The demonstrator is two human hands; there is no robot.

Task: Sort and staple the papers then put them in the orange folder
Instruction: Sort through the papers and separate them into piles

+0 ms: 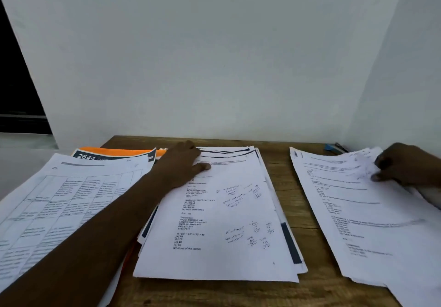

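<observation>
Three paper piles lie on a wooden table (286, 182). The middle pile (222, 223) shows printed questions and handwritten notes; my left hand (183, 163) rests flat on its top left corner, thumb out. The right pile (353, 211) is fanned at its top right, where my right hand (401, 163) pinches the sheet corners. The left pile (59, 199) has printed tables. The orange folder (119, 151) peeks out behind the left pile, mostly covered.
A blue object (330, 147) and a dark pen (341, 147) lie at the table's back right corner. White walls close in behind and to the right. The table's left edge is hidden under the papers.
</observation>
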